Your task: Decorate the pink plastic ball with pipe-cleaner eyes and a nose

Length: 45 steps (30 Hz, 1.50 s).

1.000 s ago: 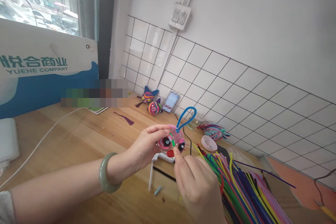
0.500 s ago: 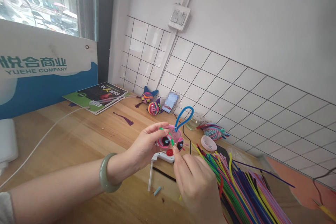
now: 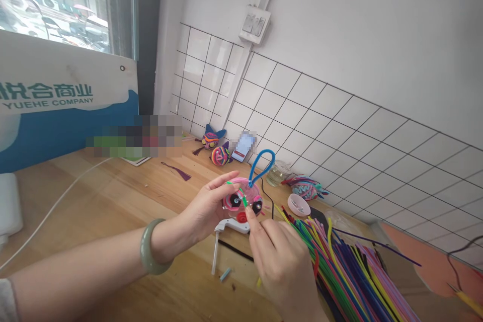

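Between my hands is a pink pipe-cleaner animal head with black shiny-centred eyes and a red coil below them. A blue pipe-cleaner loop rises from its top. My left hand grips the head at its left side, thumb over the front. A short green pipe cleaner slants across the face between the eyes, its upper end under my left thumb. My right hand is closed, thumb and forefinger pinching the green piece's lower end. The right fingers hide part of the head's lower right.
A white glue gun lies behind the hands, a glue stick projecting downward. To the right are many coloured pipe cleaners and a pink dish. Farther back stand finished heads, a phone and a glass jar.
The view has shifted slightly, so everything sits a little farther left. Both hands keep their grip on the head and the green pipe cleaner, with hardly any movement.
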Tool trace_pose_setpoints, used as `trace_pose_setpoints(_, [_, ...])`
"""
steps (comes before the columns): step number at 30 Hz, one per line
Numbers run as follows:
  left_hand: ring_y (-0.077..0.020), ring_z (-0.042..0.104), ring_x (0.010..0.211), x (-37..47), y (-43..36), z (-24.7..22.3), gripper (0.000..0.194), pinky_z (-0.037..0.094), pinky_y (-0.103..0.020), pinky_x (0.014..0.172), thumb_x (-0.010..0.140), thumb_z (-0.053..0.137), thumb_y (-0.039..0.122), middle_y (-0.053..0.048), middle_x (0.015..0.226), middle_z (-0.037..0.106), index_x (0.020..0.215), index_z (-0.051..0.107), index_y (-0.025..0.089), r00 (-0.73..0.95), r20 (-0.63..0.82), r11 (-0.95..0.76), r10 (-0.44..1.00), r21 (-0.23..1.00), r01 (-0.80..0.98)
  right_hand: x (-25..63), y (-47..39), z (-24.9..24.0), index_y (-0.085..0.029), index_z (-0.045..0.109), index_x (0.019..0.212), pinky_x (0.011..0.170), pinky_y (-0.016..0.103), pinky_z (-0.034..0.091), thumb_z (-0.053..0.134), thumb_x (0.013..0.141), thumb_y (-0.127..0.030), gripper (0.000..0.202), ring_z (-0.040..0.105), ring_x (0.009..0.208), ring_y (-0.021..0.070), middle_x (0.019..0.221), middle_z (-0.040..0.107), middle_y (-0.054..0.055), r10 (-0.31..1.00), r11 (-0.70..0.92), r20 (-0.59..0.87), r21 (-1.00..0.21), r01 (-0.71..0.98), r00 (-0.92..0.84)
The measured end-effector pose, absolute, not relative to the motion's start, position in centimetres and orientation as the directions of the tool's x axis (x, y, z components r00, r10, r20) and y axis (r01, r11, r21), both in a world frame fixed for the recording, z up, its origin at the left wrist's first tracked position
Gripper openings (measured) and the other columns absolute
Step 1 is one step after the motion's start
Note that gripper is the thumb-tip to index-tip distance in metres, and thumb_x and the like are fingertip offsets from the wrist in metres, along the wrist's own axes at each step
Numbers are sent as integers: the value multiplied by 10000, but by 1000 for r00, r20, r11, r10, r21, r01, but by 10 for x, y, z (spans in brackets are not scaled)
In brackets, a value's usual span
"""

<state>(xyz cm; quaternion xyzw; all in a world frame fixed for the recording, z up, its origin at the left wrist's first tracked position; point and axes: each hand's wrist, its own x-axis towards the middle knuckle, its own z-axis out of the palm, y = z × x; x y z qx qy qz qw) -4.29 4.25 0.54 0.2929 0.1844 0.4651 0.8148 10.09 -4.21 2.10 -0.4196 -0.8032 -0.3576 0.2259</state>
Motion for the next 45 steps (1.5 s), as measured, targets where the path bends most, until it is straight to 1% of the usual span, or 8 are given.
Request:
trace_pose_setpoints(5, [-231, 666, 849, -43, 43, 7, 385, 559, -363, 675, 745, 689, 212, -115, 1112, 657, 1111, 573, 189, 506, -48, 413, 861, 649, -639, 102, -42, 20, -43, 627, 1130, 525, 294, 357, 473, 860, -47, 311, 465, 554, 147, 587, 507, 19, 527, 400, 656, 370, 838, -541])
trace_pose_setpoints(10, [-228, 659, 820, -44, 45, 7, 361, 562, -372, 654, 756, 679, 232, -108, 1078, 658, 1099, 571, 193, 518, -42, 412, 855, 661, -627, 104, -43, 19, -51, 595, 1181, 533, 295, 351, 462, 872, -55, 336, 458, 570, 146, 605, 509, 21, 554, 406, 640, 350, 844, -532])
trace_pose_setpoints(14, [-233, 653, 808, -44, 46, 8, 367, 559, -353, 592, 756, 679, 250, -107, 1058, 653, 1103, 570, 198, 521, -43, 410, 852, 674, -614, 105, -43, 20, -54, 600, 1173, 524, 295, 343, 441, 879, -53, 334, 463, 556, 143, 598, 490, 12, 550, 411, 640, 352, 841, -537])
trace_pose_setpoints(21, [-188, 642, 716, -44, 48, 6, 363, 551, -313, 558, 750, 680, 259, -77, 943, 666, 1093, 580, 198, 540, -22, 426, 841, 643, -636, 105, -42, 22, -41, 631, 1110, 546, 296, 353, 462, 862, -39, 300, 480, 562, 141, 596, 502, 20, 495, 444, 662, 364, 819, -563])
trace_pose_setpoints(29, [-166, 623, 664, -44, 46, 11, 247, 548, -328, 581, 791, 625, 254, -48, 854, 639, 1031, 613, 200, 577, -52, 468, 815, 646, -603, 108, -42, 21, -41, 596, 1155, 565, 298, 373, 478, 868, -49, 310, 503, 607, 155, 622, 543, 42, 495, 490, 662, 322, 810, -562])
trace_pose_setpoints(34, [-166, 619, 686, -45, 46, 11, 206, 545, -334, 610, 794, 614, 252, -39, 843, 635, 995, 634, 212, 608, -56, 502, 792, 628, -595, 109, -41, 20, -64, 596, 1144, 559, 296, 374, 487, 867, -51, 298, 503, 606, 150, 640, 559, 41, 477, 499, 686, 303, 812, -549])
trace_pose_setpoints(38, [-153, 611, 677, -45, 46, 10, 194, 540, -318, 612, 785, 629, 262, -34, 840, 640, 972, 650, 215, 627, -46, 516, 778, 616, -595, 112, -41, 19, -84, 613, 1101, 563, 298, 370, 543, 846, -51, 267, 511, 622, 152, 653, 589, 50, 458, 521, 710, 273, 808, -535])
trace_pose_setpoints(45, [-148, 605, 679, -44, 48, 12, 193, 530, -310, 623, 790, 617, 253, -31, 850, 635, 975, 650, 212, 639, -57, 533, 767, 611, -585, 117, -42, 17, -60, 605, 1082, 553, 316, 378, 578, 803, -17, 284, 516, 635, 175, 692, 625, 84, 414, 566, 728, 265, 781, -547])
